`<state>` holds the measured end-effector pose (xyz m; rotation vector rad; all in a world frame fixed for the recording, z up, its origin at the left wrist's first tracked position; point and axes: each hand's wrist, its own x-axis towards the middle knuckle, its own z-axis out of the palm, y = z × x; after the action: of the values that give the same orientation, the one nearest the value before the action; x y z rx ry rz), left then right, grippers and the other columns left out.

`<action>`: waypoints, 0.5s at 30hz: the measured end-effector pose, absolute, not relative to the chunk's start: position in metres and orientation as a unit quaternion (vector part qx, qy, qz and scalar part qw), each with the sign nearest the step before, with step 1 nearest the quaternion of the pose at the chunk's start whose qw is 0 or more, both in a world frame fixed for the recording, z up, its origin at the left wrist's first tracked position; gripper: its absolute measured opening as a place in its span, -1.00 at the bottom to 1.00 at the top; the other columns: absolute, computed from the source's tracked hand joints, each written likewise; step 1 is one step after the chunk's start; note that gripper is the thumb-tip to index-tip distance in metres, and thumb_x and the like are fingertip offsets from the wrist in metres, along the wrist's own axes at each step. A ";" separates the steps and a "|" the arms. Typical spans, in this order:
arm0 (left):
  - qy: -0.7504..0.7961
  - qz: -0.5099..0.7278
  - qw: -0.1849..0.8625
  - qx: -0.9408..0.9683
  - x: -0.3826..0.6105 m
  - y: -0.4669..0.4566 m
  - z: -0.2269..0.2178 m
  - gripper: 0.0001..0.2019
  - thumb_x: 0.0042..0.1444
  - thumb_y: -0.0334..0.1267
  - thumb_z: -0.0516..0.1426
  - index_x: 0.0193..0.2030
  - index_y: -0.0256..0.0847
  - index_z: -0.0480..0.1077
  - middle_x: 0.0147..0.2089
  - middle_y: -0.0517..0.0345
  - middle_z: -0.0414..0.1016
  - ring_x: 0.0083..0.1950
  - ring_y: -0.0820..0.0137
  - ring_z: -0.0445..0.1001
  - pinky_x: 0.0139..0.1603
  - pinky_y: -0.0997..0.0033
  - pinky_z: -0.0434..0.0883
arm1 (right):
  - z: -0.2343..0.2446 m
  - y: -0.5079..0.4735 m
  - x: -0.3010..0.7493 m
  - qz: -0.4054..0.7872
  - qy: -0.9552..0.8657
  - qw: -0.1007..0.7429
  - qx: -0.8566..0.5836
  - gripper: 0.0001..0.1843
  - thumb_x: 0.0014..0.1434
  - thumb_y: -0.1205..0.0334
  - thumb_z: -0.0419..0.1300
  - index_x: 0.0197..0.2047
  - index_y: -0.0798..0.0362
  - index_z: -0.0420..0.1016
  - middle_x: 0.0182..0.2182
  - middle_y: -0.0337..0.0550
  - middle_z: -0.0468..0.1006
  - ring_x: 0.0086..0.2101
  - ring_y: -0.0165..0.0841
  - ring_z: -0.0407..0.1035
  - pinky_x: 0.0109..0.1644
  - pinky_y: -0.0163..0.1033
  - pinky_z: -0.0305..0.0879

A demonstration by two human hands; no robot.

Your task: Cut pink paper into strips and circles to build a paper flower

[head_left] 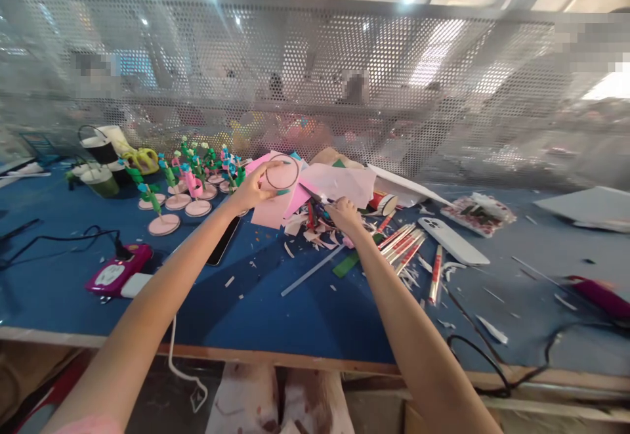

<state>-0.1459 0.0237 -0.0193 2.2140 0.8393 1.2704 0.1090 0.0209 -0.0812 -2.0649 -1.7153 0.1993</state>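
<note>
My left hand [258, 186] pinches a sheet of pink paper [270, 213] that has a dark circle drawn on it. Closed around the handles of a pair of scissors is my right hand [344, 213]. The scissors' blades [311, 192] point toward the right edge of the pink paper; whether they touch it I cannot tell. Below the scissors lies a heap of paper scraps [322, 237]. Left of the pink paper stand several small paper flowers on round pink bases [164, 224].
A dark phone [224, 242] and a purple power strip [121, 270] with cables lie left. Rightward are a white phone [453, 240], red-and-white sticks [401, 245] and a patterned tray [480, 214]. A perforated metal screen [315, 60] borders the blue table [275, 319] at the back.
</note>
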 end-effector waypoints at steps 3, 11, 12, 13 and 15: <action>0.290 0.482 0.202 0.802 -0.148 0.027 -0.017 -0.35 -0.11 -0.14 0.32 0.15 -0.20 0.27 0.24 -0.11 0.30 0.30 0.17 0.23 0.34 0.13 0.12 | -0.072 0.024 0.113 0.051 -0.643 0.146 -0.750 -0.31 -0.06 0.09 0.23 0.06 0.38 0.23 0.03 0.40 0.31 0.06 0.14 0.22 0.05 0.01 0.15; 0.289 0.493 0.181 0.801 -0.156 0.030 -0.012 -0.37 -0.13 -0.16 0.33 0.12 -0.15 0.28 0.22 -0.07 0.33 0.28 0.18 0.26 0.32 0.10 0.17 | -0.056 0.044 0.121 0.066 -0.638 0.029 -0.766 -0.08 -0.22 0.22 0.34 0.18 0.48 0.20 0.07 0.47 0.33 0.06 0.12 0.28 -0.05 -0.10 0.26; 0.293 0.489 0.178 0.802 -0.157 0.029 -0.011 -0.38 -0.12 -0.18 0.33 0.12 -0.15 0.28 0.22 -0.07 0.34 0.28 0.19 0.26 0.32 0.10 0.16 | -0.057 0.047 0.121 0.077 -0.642 0.027 -0.763 -0.18 -0.21 0.26 0.33 0.13 0.44 0.29 0.03 0.42 0.39 0.02 0.08 0.33 -0.08 -0.14 0.28; 0.297 0.484 0.176 0.804 -0.158 0.029 -0.010 -0.39 -0.12 -0.21 0.33 0.11 -0.16 0.29 0.22 -0.07 0.34 0.28 0.19 0.26 0.32 0.10 0.16 | -0.058 0.049 0.122 0.087 -0.647 0.028 -0.757 -0.30 -0.20 0.30 0.31 0.06 0.38 0.39 -0.03 0.35 0.46 -0.02 0.04 0.37 -0.12 -0.17 0.29; 0.307 0.475 0.177 0.806 -0.160 0.028 -0.010 -0.39 -0.12 -0.24 0.33 0.11 -0.18 0.29 0.22 -0.08 0.34 0.27 0.18 0.28 0.31 0.10 0.17 | -0.062 0.053 0.122 0.104 -0.660 0.037 -0.743 -0.52 -0.15 0.34 0.26 -0.09 0.29 0.52 -0.15 0.24 0.55 -0.10 -0.04 0.44 -0.17 -0.22 0.29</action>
<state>-0.1597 0.0284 -0.0096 2.2800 0.8683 1.3444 0.1221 0.0529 -0.0616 -2.2809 -2.0254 0.3177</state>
